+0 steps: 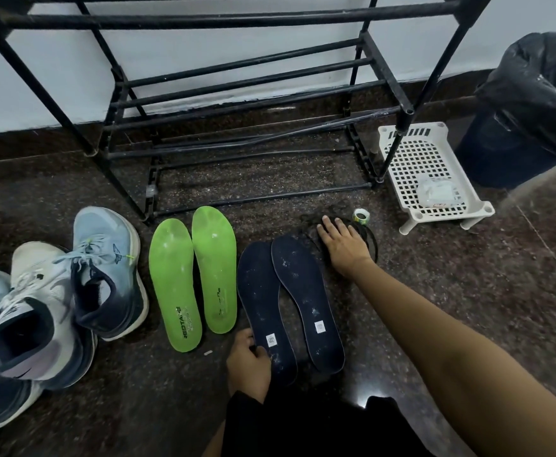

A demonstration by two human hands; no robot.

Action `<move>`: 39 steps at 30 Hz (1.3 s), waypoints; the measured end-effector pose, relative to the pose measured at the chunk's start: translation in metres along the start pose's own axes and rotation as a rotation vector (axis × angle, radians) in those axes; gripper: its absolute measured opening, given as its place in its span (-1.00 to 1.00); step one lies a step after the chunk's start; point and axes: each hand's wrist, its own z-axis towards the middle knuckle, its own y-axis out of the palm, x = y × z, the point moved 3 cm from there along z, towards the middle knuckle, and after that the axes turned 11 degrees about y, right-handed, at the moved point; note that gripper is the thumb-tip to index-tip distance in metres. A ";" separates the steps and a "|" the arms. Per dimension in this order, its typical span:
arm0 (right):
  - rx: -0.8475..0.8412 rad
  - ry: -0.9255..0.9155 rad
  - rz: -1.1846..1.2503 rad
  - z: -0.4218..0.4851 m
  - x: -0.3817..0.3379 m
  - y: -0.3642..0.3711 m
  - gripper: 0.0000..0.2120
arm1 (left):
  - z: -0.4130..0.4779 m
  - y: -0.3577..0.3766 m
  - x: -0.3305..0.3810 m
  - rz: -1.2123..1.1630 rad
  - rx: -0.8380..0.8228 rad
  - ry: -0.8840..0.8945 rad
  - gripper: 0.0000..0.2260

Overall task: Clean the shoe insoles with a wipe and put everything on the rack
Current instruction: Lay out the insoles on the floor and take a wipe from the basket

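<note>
While flat, dark insoles (303, 291) between hands (248, 361) (344, 247)

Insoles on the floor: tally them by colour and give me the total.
Green insoles: 2
Dark navy insoles: 2
Total: 4
</note>
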 end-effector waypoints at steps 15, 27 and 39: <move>0.170 0.069 0.407 -0.022 -0.045 -0.002 -0.71 | 0.015 0.002 0.009 -0.011 0.000 0.018 -0.72; -0.024 0.428 0.862 0.001 -0.027 -0.006 -0.76 | 0.021 0.005 0.020 -0.025 -0.008 0.047 -0.72; 0.029 0.572 0.993 0.004 -0.009 -0.020 -0.76 | 0.047 -0.002 0.055 0.153 0.003 0.189 -0.70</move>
